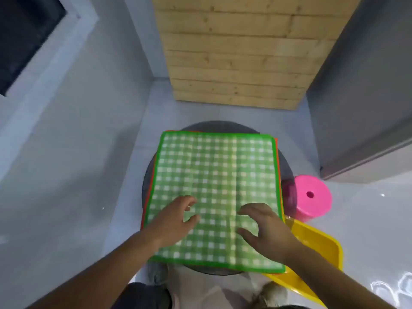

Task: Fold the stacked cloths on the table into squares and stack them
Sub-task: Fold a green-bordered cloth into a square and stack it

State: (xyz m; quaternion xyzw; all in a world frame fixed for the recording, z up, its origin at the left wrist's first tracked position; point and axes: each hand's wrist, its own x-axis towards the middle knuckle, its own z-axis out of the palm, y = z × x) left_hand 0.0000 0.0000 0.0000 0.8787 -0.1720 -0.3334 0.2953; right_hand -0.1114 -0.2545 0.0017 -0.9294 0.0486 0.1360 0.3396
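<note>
Your forearms reached in over your lap; left hand [176,216] and right hand [263,228] sat on the near half of the green checked cloth [214,170], well apart from each other; fingers of both were half curled with tips on the fabric, thumbs spread; no fabric showed lifted between finger and thumb, so I read both as resting, not gripping, though blur made that a weak call.

The green cloth lay flat and open on top of the stack on the round dark counter [218,126]; it overhung the counter on the near side; an orange cloth [276,146] showed only as a thin edge beneath it, left and right; how many more lay under, I could not tell.

Step in hand, as I judged it, was the first fold of the top cloth; nothing was folded yet. A pale crease ran front to back just left of your right hand; you could have used it as the fold line. To do it well you needed to pinch only the green layer at the two near corners, not the orange one below; carry them to the far corners, match the green borders, then press the fold flat; the thin fabric likely slid easily, so one hand should have pinned the stack.

The yellow tray [321,244] and pink stool [312,197] stood beside the counter on your right.
</note>
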